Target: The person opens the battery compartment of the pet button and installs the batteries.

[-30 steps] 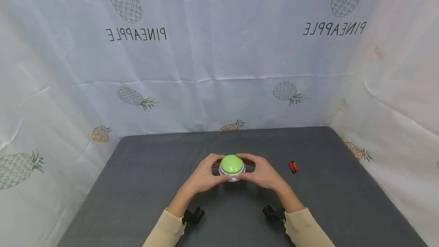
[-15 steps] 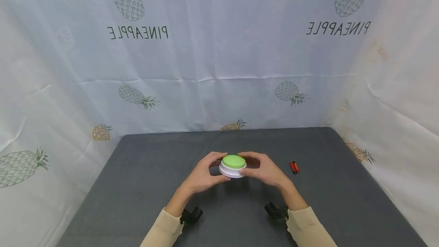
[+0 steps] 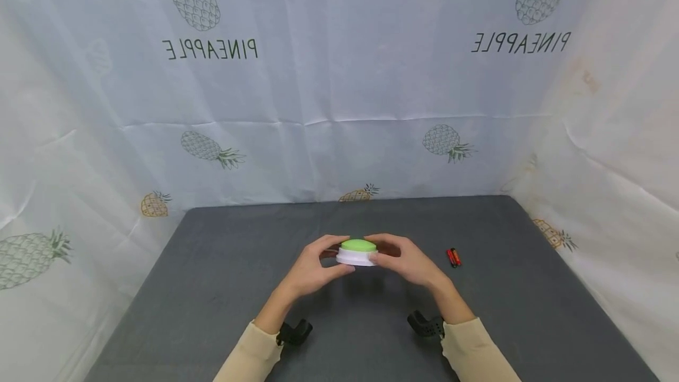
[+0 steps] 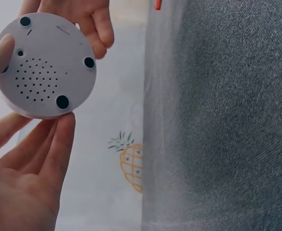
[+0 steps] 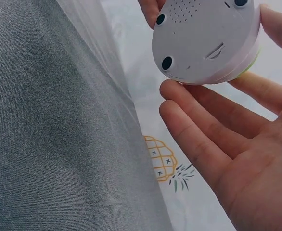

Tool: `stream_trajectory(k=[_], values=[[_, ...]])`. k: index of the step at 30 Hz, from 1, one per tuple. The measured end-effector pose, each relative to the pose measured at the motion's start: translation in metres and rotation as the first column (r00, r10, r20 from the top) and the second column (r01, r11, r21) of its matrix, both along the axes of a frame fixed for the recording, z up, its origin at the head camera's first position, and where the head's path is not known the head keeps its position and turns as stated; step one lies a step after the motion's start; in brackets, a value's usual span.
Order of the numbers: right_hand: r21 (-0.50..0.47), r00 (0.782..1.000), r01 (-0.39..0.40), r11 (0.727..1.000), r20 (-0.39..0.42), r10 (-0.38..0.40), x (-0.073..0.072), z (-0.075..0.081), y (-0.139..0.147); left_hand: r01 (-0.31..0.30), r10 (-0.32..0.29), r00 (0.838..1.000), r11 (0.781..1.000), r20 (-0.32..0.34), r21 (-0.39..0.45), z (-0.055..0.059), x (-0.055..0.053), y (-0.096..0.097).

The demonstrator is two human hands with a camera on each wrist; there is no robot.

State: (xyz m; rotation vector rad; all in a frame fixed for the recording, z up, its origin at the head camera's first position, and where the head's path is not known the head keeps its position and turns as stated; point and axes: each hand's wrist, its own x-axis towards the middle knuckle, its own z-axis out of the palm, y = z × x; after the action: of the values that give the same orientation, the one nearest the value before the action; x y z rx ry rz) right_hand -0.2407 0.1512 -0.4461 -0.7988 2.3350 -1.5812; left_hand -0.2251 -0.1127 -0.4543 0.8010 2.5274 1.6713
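A round white device (image 3: 354,259) with a green domed top (image 3: 359,245) is held between the two hands, raised off the table, its dome facing up. The left hand (image 3: 312,267) grips it from the left, with its thumb on the near side and fingers around the far side; in the left wrist view the thumb overlaps the edge of the underside. The right hand (image 3: 407,262) grips the opposite side, thumb at the near rim and forefinger reaching behind, while its other fingers extend loosely below. The wrist views show the pale underside facing down between the hands, with dark round feet (image 4: 62,101) near its edge, a cluster of small holes (image 4: 36,79) and a small slotted mark (image 5: 215,51). To the right of the right hand and well apart from it, two small red-and-black cylinders (image 3: 453,257) lie side by side on the dark grey table (image 3: 212,293) that spreads beneath both hands. Black mounts (image 3: 295,333) sit at both wrists, just ahead of cream sleeves (image 3: 251,352). Beyond the hands hangs white cloth (image 3: 371,81) printed with pineapples and reversed lettering.
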Motion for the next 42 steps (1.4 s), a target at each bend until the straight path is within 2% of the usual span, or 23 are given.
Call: stream_trajectory(k=[5, 14, 18, 24, 32, 41, 42], values=[[-0.017, 1.0, -0.007, 1.0, -0.004, 0.007, 0.002, 0.002, -0.001, -0.024, 0.024, 1.0, 0.999, 0.009, 0.032, -0.001, -0.001, 0.001], [-0.028, 0.998, -0.005, 1.0, -0.065, 0.003, 0.005, 0.005, -0.005, -0.06, 0.06, 0.998, 0.998, 0.025, 0.017, 0.001, 0.001, -0.002], [-0.053, 0.995, 0.011, 0.999, -0.099, -0.017, 0.005, 0.004, -0.008, -0.071, 0.07, 0.997, 0.997, 0.044, 0.006, 0.001, 0.001, -0.001], [-0.078, 0.993, 0.05, 0.996, -0.101, -0.058, 0.007, 0.002, -0.011, -0.061, 0.06, 0.995, 0.998, 0.083, 0.015, 0.001, 0.002, 0.001], [-0.086, 0.989, 0.088, 0.992, -0.114, -0.098, 0.011, 0.0, -0.014, -0.051, 0.051, 0.996, 0.999, 0.069, 0.002, 0.0, 0.002, 0.001], [-0.101, 0.975, 0.156, 0.983, -0.141, -0.169, 0.01, 0.001, -0.015, -0.068, 0.07, 0.996, 0.997, 0.051, -0.032, 0.002, 0.004, 0.003], [-0.103, 0.975, 0.156, 0.982, -0.142, -0.17, 0.011, 0.001, -0.015, -0.073, 0.074, 0.996, 0.997, 0.043, -0.028, 0.006, 0.007, 0.004]])
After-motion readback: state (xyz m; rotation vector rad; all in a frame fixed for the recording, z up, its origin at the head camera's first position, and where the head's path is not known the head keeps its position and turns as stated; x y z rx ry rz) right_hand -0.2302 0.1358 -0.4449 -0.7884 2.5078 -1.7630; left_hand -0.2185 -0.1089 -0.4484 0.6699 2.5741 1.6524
